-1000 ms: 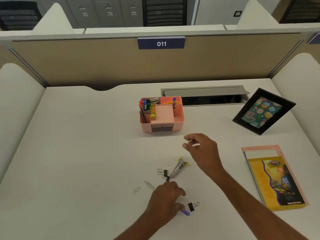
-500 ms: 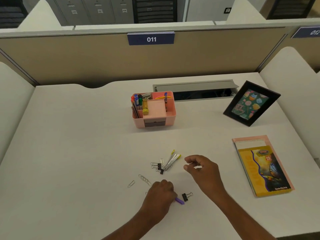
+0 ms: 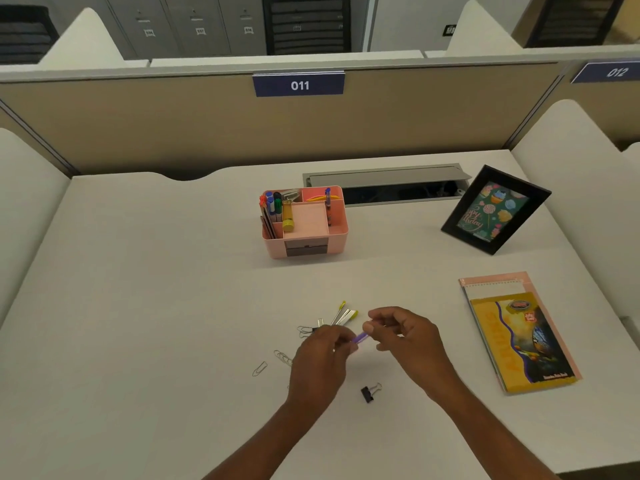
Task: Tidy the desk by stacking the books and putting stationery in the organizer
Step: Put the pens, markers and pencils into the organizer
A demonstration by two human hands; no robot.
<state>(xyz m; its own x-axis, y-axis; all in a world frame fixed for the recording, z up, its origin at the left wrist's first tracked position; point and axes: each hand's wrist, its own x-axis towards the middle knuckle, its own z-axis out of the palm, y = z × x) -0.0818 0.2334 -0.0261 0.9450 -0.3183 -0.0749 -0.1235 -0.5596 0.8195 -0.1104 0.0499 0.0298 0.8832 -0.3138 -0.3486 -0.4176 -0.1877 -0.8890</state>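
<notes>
Head view: over our desk (image 3: 138,306), stacked books (image 3: 519,334) at right and organizer (image 3: 337,242) well beyond, our left hand (image 3: 322,362) has lifted the small purple piece (image 3: 360,338). Our right hand (image 3: 408,341) now pinches its other end. We judge it bound for the organizer, while paper clips (image 3: 283,357) wait.

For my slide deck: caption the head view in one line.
Left hand and right hand pinch a purple item over loose paper clips.

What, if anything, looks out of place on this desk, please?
Loose stationery lies scattered on the desk, outside the organizer: paper clips left of the left hand, a black binder clip right of it, yellow-tipped clips beyond it. Nothing looks damaged.
</notes>
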